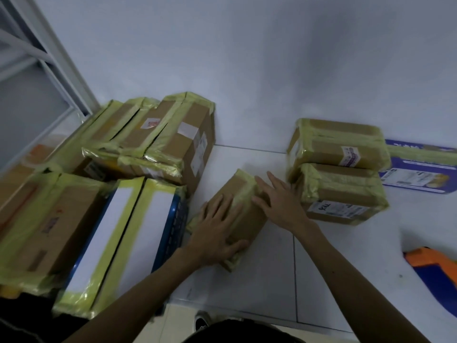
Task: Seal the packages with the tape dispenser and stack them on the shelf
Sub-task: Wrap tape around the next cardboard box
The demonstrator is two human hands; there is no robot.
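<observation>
Head view: we could read almost nothing. The handwritten mark on the white label (331, 209) of the lower right-hand package (346, 191) and the print on the blue carton (420, 174) were blurred. Our left hand (217, 231) and right hand (279, 201) lay flat with fingers straight and spread, pressing the small taped package (249, 219) on the floor tiles (272, 280) and gripping nothing. The orange tape dispenser (435, 273) was cut off at the right edge. Bare tiles lay between it and our arms, and the shelf (49, 53) stood far left.
</observation>
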